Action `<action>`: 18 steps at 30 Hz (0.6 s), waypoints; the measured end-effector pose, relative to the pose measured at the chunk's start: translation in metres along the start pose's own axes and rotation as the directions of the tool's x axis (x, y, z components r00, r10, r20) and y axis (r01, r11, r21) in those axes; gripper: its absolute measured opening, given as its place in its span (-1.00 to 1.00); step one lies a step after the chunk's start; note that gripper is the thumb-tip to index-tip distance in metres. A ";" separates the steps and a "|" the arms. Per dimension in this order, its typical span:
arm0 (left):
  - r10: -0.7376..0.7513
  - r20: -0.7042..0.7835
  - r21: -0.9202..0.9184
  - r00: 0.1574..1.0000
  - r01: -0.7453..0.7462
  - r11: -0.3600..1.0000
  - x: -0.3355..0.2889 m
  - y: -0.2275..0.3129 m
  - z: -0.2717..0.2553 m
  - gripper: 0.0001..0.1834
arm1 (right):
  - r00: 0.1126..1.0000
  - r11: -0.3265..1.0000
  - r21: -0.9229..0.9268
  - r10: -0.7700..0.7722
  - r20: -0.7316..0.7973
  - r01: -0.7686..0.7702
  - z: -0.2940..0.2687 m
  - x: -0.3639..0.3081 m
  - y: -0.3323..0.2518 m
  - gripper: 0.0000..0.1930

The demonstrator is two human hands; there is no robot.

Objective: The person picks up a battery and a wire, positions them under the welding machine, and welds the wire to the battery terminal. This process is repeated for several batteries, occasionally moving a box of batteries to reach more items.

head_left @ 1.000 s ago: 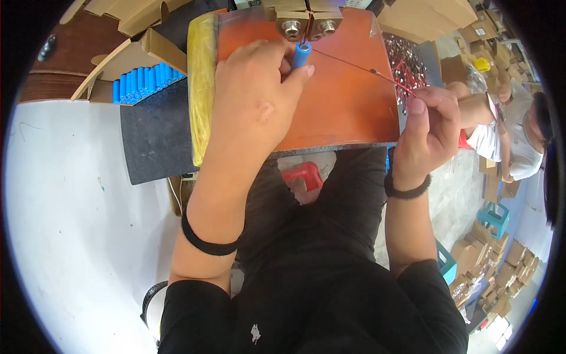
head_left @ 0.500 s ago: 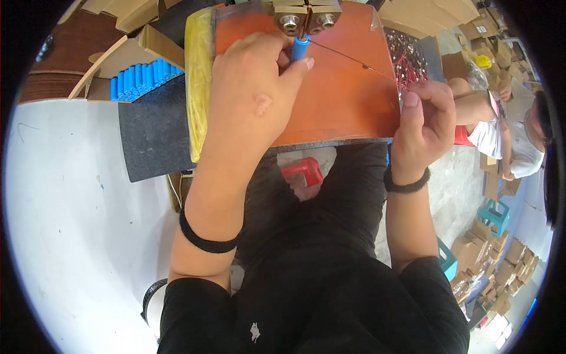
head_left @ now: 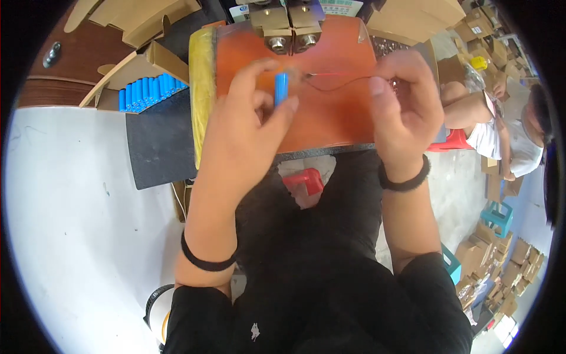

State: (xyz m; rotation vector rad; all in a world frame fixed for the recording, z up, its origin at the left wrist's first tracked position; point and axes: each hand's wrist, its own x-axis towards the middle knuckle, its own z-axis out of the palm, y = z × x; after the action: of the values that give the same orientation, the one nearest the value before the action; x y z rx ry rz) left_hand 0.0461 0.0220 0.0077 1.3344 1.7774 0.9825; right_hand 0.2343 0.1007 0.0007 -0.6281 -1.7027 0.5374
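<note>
My left hand [head_left: 239, 127] pinches a blue cylindrical battery cell [head_left: 281, 88] between thumb and fingers, roughly upright, over the orange mat [head_left: 327, 121]. Just beyond the cell are the two metal jaws [head_left: 291, 29] of a machine, apart from it. My right hand [head_left: 411, 115], thumb and forefinger together, holds a thin lead wire [head_left: 339, 88]. One dark and one red strand stretch leftward from it to a small blurred end near the cell. Whether that end touches the cell I cannot tell.
An open cardboard box [head_left: 112, 88] of several blue cells [head_left: 147, 93] stands at left. Yellow plastic [head_left: 200, 100] lines the mat's left edge. Behind my right hand lies a partly hidden wire pile [head_left: 386, 47]. A co-worker [head_left: 522, 138] sits at far right, near cardboard boxes [head_left: 480, 26].
My left hand has drawn the cell away from the jaws, toward me and left. My right hand has moved up and left with the wire, which now sags.
</note>
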 end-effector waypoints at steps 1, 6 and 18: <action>0.005 -0.006 0.001 1.000 -0.005 1.000 -0.002 -0.002 0.000 -0.69 | 1.000 1.000 0.003 -0.007 -0.001 0.007 0.001 -0.001 0.001 -0.88; 0.279 0.033 -0.085 0.960 -0.275 0.958 0.006 -0.003 -0.008 -0.69 | 0.982 0.979 0.077 0.188 0.025 -0.189 0.006 -0.007 0.006 -0.93; 0.300 -0.044 0.071 0.953 -0.297 0.952 0.035 -0.010 0.008 -0.72 | 0.842 0.827 0.155 0.531 0.101 -0.540 0.013 0.002 0.014 -0.91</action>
State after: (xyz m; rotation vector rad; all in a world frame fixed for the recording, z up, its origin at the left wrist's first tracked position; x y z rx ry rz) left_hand 0.0402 0.0556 -0.0077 1.6672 1.6887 1.1397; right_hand 0.2227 0.1119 -0.0099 -0.9765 -1.4936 1.1038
